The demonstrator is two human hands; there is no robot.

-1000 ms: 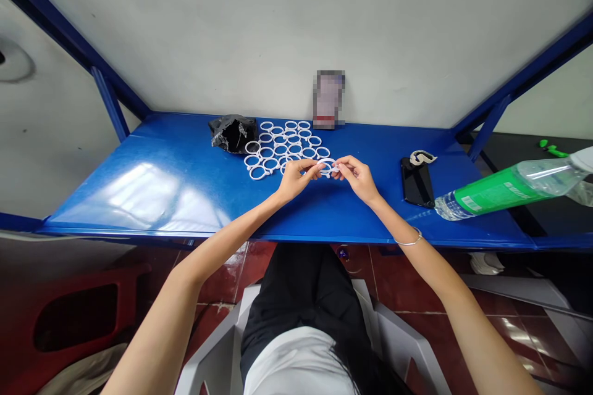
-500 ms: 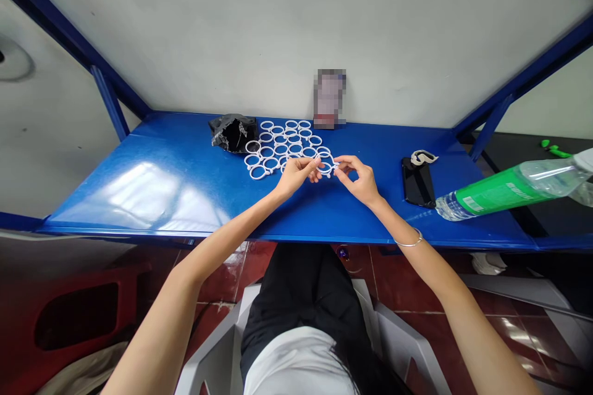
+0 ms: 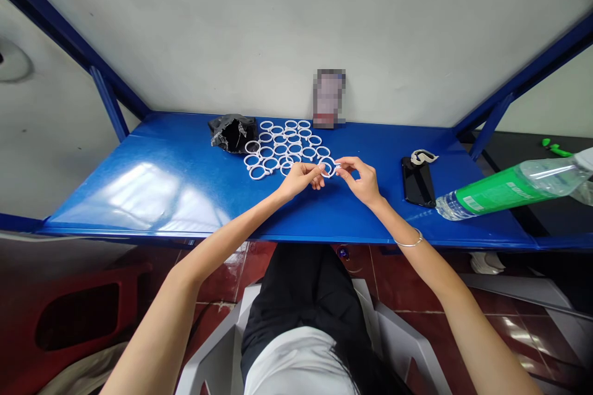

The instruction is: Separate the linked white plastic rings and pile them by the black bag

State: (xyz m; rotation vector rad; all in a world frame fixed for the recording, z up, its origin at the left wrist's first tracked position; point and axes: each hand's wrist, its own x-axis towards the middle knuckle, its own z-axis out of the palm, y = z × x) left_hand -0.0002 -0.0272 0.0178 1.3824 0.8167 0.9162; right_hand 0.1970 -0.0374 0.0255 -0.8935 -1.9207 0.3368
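Between my hands, just above the blue table (image 3: pixel 380 216), is a white plastic ring (image 3: pixel 332 160). My left hand (image 3: pixel 300 181) pinches its left side between thumb and fingers. At the ring's right edge, the thumb and forefinger of my right hand (image 3: pixel 361 179) are closed on a small white piece (image 3: pixel 338 165); whether it is part of the ring, I cannot tell. Left of and behind my hands lie several similar white rings (image 3: pixel 266 152) with small knobs on their rims. My left hand partly covers the nearest of them.
A torn black plastic bag (image 3: pixel 233 133) gapes beside the rings. Against the wall leans a blurred upright box (image 3: pixel 328 99). To the right are a black phone (image 3: pixel 417 184), a whitish curved object (image 3: pixel 422 157) and a green-labelled bottle (image 3: pixel 504 190) close to the camera.
The held ring has tilted up and now shows a rounder face between my hands. Both hands have shifted very slightly to the right.
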